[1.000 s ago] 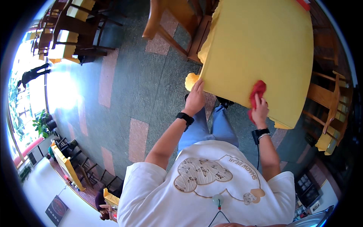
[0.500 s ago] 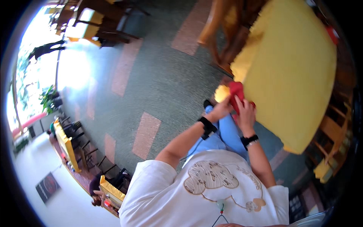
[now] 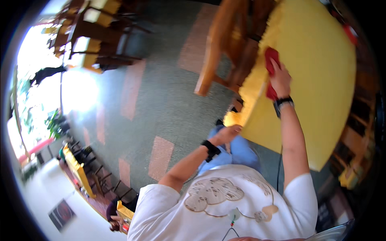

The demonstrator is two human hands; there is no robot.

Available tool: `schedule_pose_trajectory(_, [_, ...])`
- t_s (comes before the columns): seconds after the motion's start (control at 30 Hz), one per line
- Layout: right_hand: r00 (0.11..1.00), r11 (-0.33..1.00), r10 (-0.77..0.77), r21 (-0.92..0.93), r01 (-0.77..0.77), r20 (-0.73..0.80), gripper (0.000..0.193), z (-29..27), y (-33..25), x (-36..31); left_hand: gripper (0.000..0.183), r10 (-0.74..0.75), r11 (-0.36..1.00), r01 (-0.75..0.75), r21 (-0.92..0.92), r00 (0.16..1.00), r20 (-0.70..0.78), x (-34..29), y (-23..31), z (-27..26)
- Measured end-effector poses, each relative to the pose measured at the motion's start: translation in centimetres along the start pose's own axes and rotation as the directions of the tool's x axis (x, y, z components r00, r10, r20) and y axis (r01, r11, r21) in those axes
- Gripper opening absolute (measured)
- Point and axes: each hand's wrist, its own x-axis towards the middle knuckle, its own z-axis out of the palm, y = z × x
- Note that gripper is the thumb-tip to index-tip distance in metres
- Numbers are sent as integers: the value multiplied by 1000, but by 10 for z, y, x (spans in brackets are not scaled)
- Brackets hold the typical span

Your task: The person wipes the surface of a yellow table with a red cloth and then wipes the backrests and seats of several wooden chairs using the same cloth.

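Note:
A red cloth (image 3: 272,57) lies bunched on the yellow tablecloth (image 3: 309,88), near its scalloped left edge. My right hand (image 3: 281,80) reaches forward over the table and presses down on the cloth, fingers closed around it; part of the cloth shows beside the wrist. My left hand (image 3: 227,135) hangs lower, above my legs, at the near left corner of the tablecloth. Its fingers are drawn together by the cloth's hanging edge, and whether they pinch it is too small to tell.
A wooden chair (image 3: 219,44) stands against the table's left side. More chairs (image 3: 354,134) are along the right side. Further tables and chairs (image 3: 98,36) stand at the far left, with bright windows beyond. A person (image 3: 112,211) sits at a table at the lower left.
My right hand has moved forward and right with the red cloth, from above my legs onto the table. My left hand has let go of the cloth and dropped back slightly.

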Motion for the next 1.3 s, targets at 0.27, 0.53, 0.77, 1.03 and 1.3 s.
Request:
schedule_pose_trajectory(0.27, [986,988,-101,-102,115,134,66,-3,-31,-67,29,9,1000,-8,-18,997,70,13,12,-34])
schedule_pose_trajectory(0.53, [980,1000,-7,17,4,199,78,11,-100,-256,20,124,992,-125,9,990,71,-9,1,-132])
schedule_pose_trajectory(0.77, [969,972,235,-24,-234,73,85,26,-115,-248,24,24,939,-55,-339,995,-95,-4,44,-228])
schedule_pose_trajectory(1.03, [951,953,300,21,-303,75,81,16,-109,-223,28,30,951,-161,-266,899,-436,32,194,-278])
schedule_pose_trajectory(1.3, [950,943,312,128,-307,-18,66,-3,-54,-121,38,382,921,-295,256,815,-435,107,298,-262])
